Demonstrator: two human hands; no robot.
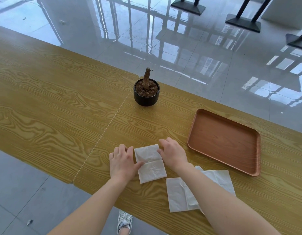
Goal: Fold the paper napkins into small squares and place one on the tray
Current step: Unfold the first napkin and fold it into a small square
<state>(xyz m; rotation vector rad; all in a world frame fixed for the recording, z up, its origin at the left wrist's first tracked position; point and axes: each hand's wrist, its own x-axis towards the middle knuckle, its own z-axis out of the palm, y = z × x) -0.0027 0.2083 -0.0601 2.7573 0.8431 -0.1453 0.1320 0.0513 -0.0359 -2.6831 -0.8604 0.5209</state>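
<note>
Down by the near edge you can just see a sneaker (124, 223) on the grey floor, and both bare forearms reach up from there over the wood-grain table (53, 92). Left hand (124, 161) lies flat with its thumb pressing the left side of a half-folded napkin (150, 164), right hand (172, 153) has its fingertips down on the far right corner, so neither one is actually gripping it, just pinning it flat. You can see a crease running across the middle of that napkin. Just to the right, partly under the right forearm, sit a couple more loose napkins (179, 195) overlapping each other. Brown wooden tray (248, 167) is further right, apart from the napkins, nothing on it. Little black pot (146, 97) with a bare stump stands further back, near the far edge.
</note>
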